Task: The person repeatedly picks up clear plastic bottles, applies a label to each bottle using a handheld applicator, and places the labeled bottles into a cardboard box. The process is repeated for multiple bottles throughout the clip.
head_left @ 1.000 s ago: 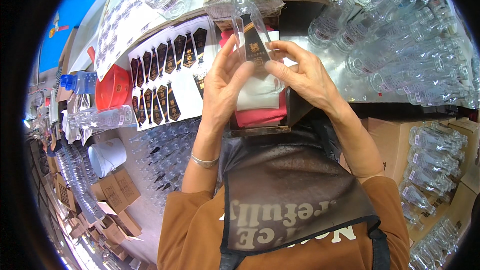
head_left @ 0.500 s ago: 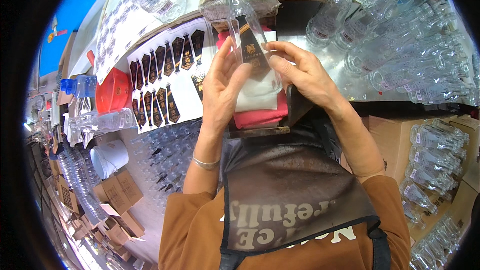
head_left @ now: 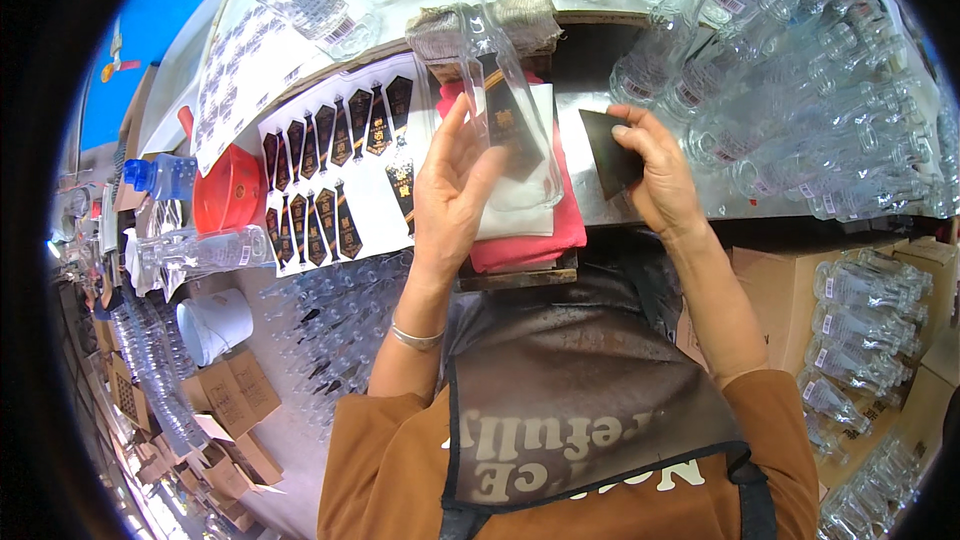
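A clear glass bottle [head_left: 535,155] lies on its back over white and pink cloth, its neck propped on a rag-wrapped rest. A black tie-shaped label with gold marks [head_left: 508,120] shows on its front. My left hand [head_left: 455,180] is against the bottle's left side, thumb and fingers apart, the thumb over the glass. To the right of the bottle, my right hand [head_left: 655,165] grips a thin dark flat piece, like a scraper [head_left: 608,155], by its edge. A sheet of similar black labels [head_left: 345,205] lies left of my left hand.
Many clear bottles [head_left: 800,110] crowd the bench at right and along the back. A red container [head_left: 228,185] and a lying bottle [head_left: 215,250] are at left. Below the bench are a white bucket [head_left: 215,325], cardboard boxes [head_left: 235,390] and a carton of bottles [head_left: 770,270].
My right hand has left the bottle and moved right, with the dark flat piece now in plain view. My left hand stays beside the bottle, which keeps its place on the rest.
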The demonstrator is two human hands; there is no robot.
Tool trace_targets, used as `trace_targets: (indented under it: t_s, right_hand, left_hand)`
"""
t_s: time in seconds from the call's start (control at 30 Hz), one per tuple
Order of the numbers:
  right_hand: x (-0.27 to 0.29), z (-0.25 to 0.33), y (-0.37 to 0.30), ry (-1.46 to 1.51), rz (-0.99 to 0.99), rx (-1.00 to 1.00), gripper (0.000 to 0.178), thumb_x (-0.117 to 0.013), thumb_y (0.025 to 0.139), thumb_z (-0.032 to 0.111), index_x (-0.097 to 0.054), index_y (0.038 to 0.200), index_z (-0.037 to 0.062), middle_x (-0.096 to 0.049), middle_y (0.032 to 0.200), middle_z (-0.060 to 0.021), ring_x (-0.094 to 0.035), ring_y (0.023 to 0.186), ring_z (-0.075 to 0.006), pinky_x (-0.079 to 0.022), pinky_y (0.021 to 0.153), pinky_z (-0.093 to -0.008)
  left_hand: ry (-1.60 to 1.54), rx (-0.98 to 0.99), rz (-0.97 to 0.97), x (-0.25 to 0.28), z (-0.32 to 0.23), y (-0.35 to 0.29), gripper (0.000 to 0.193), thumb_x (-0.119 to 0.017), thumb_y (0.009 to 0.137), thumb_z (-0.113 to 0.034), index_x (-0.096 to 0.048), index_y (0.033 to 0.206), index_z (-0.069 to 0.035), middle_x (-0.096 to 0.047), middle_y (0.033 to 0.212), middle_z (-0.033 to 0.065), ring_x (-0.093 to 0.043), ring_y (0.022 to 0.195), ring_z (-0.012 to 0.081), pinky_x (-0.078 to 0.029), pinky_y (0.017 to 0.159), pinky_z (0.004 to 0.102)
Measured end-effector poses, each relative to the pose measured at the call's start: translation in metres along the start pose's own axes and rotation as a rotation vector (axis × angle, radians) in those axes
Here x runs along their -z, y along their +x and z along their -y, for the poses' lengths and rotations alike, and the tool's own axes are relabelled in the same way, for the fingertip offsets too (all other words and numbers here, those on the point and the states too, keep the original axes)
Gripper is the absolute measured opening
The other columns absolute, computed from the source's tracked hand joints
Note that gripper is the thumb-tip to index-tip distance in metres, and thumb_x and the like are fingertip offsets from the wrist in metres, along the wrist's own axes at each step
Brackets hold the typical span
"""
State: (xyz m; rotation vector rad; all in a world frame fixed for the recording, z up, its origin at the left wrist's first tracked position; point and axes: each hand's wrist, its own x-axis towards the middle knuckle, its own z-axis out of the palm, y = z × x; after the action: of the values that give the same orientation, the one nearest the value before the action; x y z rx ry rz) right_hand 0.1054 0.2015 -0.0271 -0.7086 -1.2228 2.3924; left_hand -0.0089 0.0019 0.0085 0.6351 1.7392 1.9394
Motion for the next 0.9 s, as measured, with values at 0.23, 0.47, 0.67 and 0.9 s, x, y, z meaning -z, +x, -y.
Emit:
trace_targets:
  t_s: [0.23,0.47,0.67,0.9]
  right_hand:
    - [-0.068,0.075,0.024,-0.714,0.455,0.440,0.032,-0.068,0.090,0.007,-0.063,0.121,0.0011,-0.069,0.104,-0.0060,-0.066,0.094,-0.0110,-0.053,0.085,-0.0270]
    - [-0.111,0.098,0.072,-1.090,0.491,0.970,0.029,-0.068,0.088,0.006,-0.069,0.117,0.0056,-0.072,0.107,-0.0100,-0.069,0.092,-0.0203,-0.054,0.083,-0.0296]
    - [-0.106,0.087,0.050,-1.155,0.581,1.173,0.028,-0.070,0.080,-0.004,-0.071,0.107,0.0060,-0.072,0.100,-0.0098,-0.067,0.090,-0.0276,-0.055,0.081,-0.0356]
    - [-0.079,0.086,-0.007,-0.848,0.586,0.578,0.024,-0.062,0.090,-0.004,-0.068,0.113,0.0005,-0.070,0.104,-0.0076,-0.065,0.097,-0.0151,-0.053,0.088,-0.0290]
  left_hand:
    - [-0.055,-0.038,-0.016,-0.004,0.001,0.000,0.063,-0.063,0.097,-0.002,-0.033,0.152,0.005,-0.055,0.140,0.0178,-0.057,0.125,0.0216,-0.046,0.107,0.0342]
    - [0.022,-0.022,-0.046,-0.002,0.006,-0.001,0.064,-0.066,0.095,-0.003,-0.037,0.151,0.003,-0.059,0.137,0.0162,-0.059,0.121,0.0197,-0.048,0.102,0.0327]
    - [-0.045,0.043,-0.086,0.001,0.002,-0.004,0.065,-0.067,0.096,-0.006,-0.036,0.152,0.001,-0.057,0.140,0.0182,-0.058,0.123,0.0208,-0.049,0.102,0.0334]
    - [-0.030,0.221,-0.115,0.017,-0.023,0.048,0.082,-0.045,0.101,-0.060,-0.043,0.143,0.011,-0.060,0.132,0.0292,-0.062,0.119,0.0316,-0.049,0.100,0.0401]
